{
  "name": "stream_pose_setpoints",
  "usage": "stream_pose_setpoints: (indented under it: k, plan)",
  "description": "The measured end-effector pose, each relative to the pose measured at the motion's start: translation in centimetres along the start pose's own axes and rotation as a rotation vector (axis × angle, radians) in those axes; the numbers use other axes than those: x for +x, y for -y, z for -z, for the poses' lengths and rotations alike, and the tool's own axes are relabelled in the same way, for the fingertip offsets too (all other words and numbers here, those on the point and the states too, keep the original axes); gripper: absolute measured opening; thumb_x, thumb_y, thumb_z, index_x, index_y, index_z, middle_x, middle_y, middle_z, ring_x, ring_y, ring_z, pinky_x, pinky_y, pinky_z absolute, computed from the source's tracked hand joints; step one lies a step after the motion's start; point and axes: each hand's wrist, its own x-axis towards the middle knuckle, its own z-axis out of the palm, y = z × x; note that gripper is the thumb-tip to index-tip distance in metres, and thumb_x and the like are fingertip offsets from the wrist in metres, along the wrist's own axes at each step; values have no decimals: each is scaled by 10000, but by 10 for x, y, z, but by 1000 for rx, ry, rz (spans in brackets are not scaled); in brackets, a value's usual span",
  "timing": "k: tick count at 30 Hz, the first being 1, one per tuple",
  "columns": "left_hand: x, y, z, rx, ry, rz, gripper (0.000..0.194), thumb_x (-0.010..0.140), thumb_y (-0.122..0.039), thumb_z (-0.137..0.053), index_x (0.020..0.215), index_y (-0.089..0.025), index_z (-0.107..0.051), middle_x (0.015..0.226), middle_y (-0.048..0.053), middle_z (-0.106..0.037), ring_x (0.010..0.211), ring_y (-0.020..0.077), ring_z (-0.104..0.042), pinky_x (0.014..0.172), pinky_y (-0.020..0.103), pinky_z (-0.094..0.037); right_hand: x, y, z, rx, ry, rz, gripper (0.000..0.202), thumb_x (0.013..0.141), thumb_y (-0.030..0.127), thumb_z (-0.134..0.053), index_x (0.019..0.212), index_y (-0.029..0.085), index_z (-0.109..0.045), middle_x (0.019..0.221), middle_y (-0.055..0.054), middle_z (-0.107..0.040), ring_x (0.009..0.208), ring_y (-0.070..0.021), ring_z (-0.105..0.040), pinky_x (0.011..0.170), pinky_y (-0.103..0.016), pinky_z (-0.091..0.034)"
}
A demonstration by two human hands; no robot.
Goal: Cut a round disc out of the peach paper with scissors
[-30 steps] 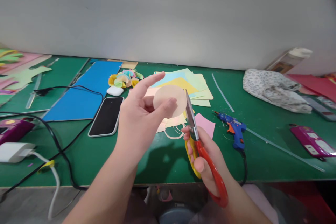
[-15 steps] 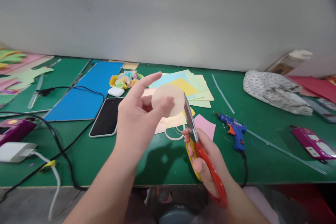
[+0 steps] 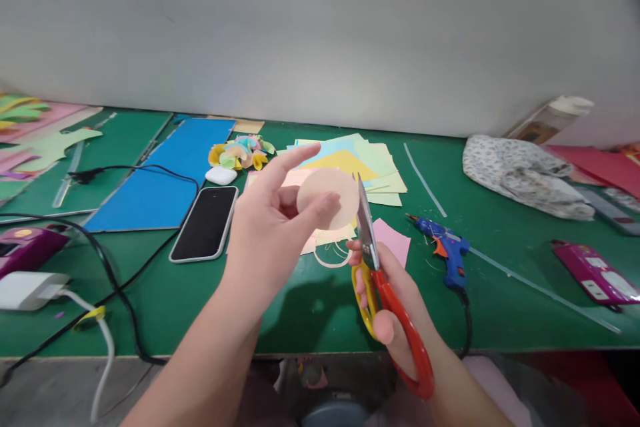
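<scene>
A round pale cream paper disc [image 3: 320, 190] is pinched between the thumb and fingers of my left hand [image 3: 270, 220], its index finger stretched out above. My right hand [image 3: 395, 293] is wrapped around scissors [image 3: 370, 240] with one red and one yellow handle. Their blades point up and away, slightly parted at the tips, right at the disc's right edge. Below the disc, thin curled paper offcuts [image 3: 333, 257] lie on the green table. Behind it is a pile of coloured paper sheets [image 3: 385, 160], with a pink sheet [image 3: 395, 240] nearer the scissors.
A phone [image 3: 206, 223], white case [image 3: 221, 175], ruffled paper pieces [image 3: 240, 152] and blue board [image 3: 160, 180] lie left, among black cables [image 3: 115, 280]. On the right are a blue glue gun [image 3: 447, 247], glue sticks, a patterned cloth [image 3: 520, 173] and a purple power strip [image 3: 595, 273].
My left hand and the disc have shifted slightly right and down. The scissor blades have opened a little at the tips, and the handles have spread apart.
</scene>
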Motion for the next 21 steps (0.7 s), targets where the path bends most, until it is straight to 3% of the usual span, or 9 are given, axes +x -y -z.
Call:
stream_pose_setpoints:
  k: [2, 6, 11, 21]
  plan:
    - [0, 1, 0, 1, 19, -10, 500, 754, -189, -874, 1244, -266, -816, 633, -49, -735, 540, 110, -607, 503, 214, -484, 1, -2, 0, 16, 2, -7, 914, 701, 1011, -659, 1270, 304, -770, 1062, -71, -668, 666, -181, -630, 561, -297, -559]
    - [3, 4, 2, 31, 31, -31, 509, 734, -211, -877, 1233, -280, -807, 661, -38, -739, 551, 136, -656, 479, 220, -484, -2, -1, 0, 53, 6, 29, 1005, 584, 1014, -720, 1314, 326, -780, 1055, -52, -661, 671, -167, -604, 575, -283, -533]
    - [6, 6, 5, 33, 83, -26, 576, 713, -240, -900, 1279, -282, -802, 642, -35, -741, 530, 147, -631, 492, 243, -510, -6, 3, -1, 32, -11, 58, 965, 650, 1005, -696, 1308, 304, -780, 1068, -60, -655, 670, -159, -585, 558, -279, -496]
    - [2, 5, 2, 29, -25, -1, 565, 718, -257, -906, 1273, -290, -810, 640, -45, -748, 571, 153, -642, 551, 248, -533, -5, 4, -4, 64, -23, 95, 841, 690, 942, -750, 1254, 320, -788, 1042, -36, -638, 660, -146, -563, 570, -273, -468]
